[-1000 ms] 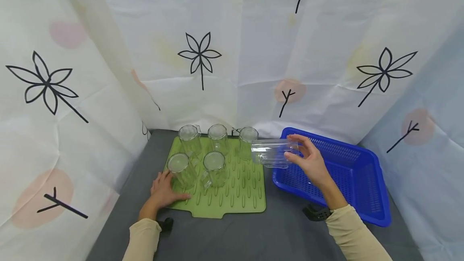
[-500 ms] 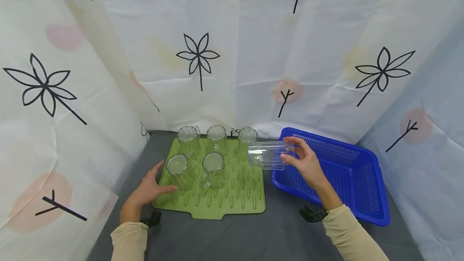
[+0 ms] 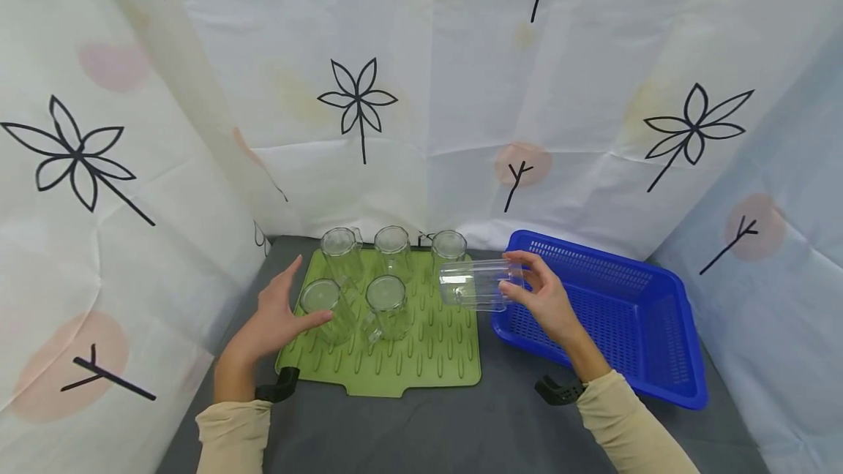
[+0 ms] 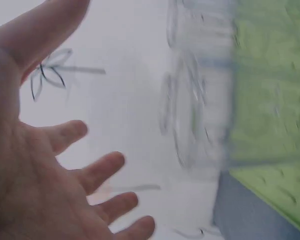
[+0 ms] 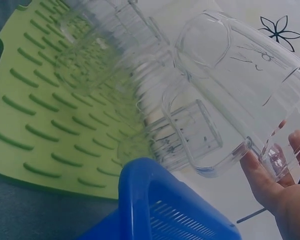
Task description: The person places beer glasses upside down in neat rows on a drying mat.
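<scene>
My right hand (image 3: 545, 304) grips one end of a clear glass mug (image 3: 469, 286), which lies sideways in the air between the green drying mat (image 3: 437, 368) and the blue basket (image 3: 672, 342). In the right wrist view, the mug's handle (image 5: 209, 167) points down toward the basket. Several more glass mugs stand upside down on the mat. My left hand (image 3: 266, 324), fingers spread and thumb out, is beside the front left mug (image 3: 327, 311). Its palm holds nothing in the left wrist view. Whether the thumb touches that mug, I cannot tell.
A second front-row mug (image 3: 387, 309) and three back-row mugs, including the back right one (image 3: 448, 247), share the mat. Grey cloth (image 3: 461, 437) covers the table. White printed curtains (image 3: 461, 93) enclose the back and sides.
My left hand has left the mat's left edge, shifted left and risen beside the front left mug. My right hand has carried its mug slightly leftward and down.
</scene>
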Demonstrator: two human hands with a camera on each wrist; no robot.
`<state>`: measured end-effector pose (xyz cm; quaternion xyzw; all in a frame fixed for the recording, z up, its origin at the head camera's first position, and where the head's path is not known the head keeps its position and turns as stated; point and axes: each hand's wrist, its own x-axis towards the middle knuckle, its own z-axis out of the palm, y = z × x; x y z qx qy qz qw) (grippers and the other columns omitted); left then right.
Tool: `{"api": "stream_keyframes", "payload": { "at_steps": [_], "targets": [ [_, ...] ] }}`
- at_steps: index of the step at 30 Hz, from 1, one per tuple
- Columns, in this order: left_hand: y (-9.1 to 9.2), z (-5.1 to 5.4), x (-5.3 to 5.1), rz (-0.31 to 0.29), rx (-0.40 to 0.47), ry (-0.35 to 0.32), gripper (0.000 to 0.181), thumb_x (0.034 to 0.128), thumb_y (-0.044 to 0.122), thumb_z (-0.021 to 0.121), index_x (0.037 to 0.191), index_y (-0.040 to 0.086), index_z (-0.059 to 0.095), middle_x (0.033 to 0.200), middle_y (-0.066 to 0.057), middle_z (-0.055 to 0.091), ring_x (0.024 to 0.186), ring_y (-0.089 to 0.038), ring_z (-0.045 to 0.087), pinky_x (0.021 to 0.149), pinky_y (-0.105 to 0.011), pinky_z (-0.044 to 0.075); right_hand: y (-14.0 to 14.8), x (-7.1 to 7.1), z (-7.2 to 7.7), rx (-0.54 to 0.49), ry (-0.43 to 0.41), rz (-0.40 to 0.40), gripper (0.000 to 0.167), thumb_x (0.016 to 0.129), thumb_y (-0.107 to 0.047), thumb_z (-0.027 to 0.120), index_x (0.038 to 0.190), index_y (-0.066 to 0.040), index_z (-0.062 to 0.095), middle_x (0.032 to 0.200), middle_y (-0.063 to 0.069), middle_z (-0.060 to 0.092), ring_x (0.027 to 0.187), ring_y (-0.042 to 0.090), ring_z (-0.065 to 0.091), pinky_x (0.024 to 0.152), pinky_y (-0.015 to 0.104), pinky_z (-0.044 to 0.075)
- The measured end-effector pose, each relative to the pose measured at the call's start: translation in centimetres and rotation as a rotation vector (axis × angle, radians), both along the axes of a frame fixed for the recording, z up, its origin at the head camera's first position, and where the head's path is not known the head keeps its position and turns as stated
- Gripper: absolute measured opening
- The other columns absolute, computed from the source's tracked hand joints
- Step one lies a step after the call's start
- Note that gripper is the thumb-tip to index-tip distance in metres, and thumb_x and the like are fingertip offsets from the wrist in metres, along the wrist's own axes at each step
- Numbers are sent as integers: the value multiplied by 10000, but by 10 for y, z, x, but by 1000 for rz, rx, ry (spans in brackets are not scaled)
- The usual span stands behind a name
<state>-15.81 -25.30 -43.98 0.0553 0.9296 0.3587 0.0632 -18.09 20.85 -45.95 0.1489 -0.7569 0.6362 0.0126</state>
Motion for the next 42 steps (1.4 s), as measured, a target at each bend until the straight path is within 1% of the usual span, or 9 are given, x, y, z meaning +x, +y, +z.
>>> {"api": "stream_keyframes", "payload": {
  "at_steps": [5,8,12,16,20,28,34,37,42],
  "targets": [
    [24,6,-2,-14,73,102,1092,876,498,781,1661,279,54,1720,-164,57,1571,-488,-32,1097,-820,194,-3,-1,-1,13,5,13,545,979,-98,684,1471,-60,452,1424,-137,514,1294,118,567,883,229,594],
    [43,7,-4,-34,137,175,1045,874,451,799,1652,304,117,1729,-103,57,1593,-413,-31,1121,-800,205,-5,0,-2,9,6,13,536,977,-91,685,1462,-62,460,1433,-98,516,1293,117,568,881,227,594],
    [70,9,-3,-83,222,274,1012,865,371,825,1643,276,184,1727,-86,101,1597,-376,55,1155,-759,220,-9,1,-1,-12,10,32,539,978,-74,675,1465,-42,447,1488,36,495,1273,5,557,888,232,595],
    [92,12,-2,-126,292,321,1004,857,347,835,1633,326,198,1721,-34,148,1592,-345,129,1174,-741,230,-13,4,1,-41,22,60,539,982,-56,661,1468,-21,431,1499,26,490,1289,5,549,894,240,596],
    [109,14,-2,-163,350,336,986,864,325,832,1620,377,201,1713,21,174,1586,-313,170,1180,-737,233,-16,5,3,-57,40,72,535,983,-42,653,1468,-17,431,1470,-65,507,1280,24,557,890,240,596],
    [142,9,-2,-256,414,324,976,875,317,825,1617,389,196,1711,28,190,1586,-274,201,1193,-704,262,-24,9,7,-66,52,100,523,991,-43,640,1470,-18,433,1463,-88,518,1289,45,556,907,235,586],
    [163,4,2,-327,485,289,949,889,332,809,1618,377,203,1701,38,209,1586,-268,210,1205,-684,263,-29,12,9,-98,63,117,508,996,-24,622,1462,4,422,1504,88,493,1362,75,505,937,212,564],
    [170,1,2,-323,513,270,950,878,388,811,1615,387,211,1694,65,222,1584,-259,216,1218,-663,259,-31,14,10,-115,68,119,510,997,-27,621,1461,20,415,1512,175,462,1407,133,475,948,199,548],
    [176,-6,1,-283,551,216,998,825,403,856,1598,431,225,1663,70,268,1539,-312,291,1171,-662,332,-36,16,11,-161,49,133,516,994,-33,625,1459,22,405,1494,101,482,1370,153,512,897,210,557]
  ]
}}
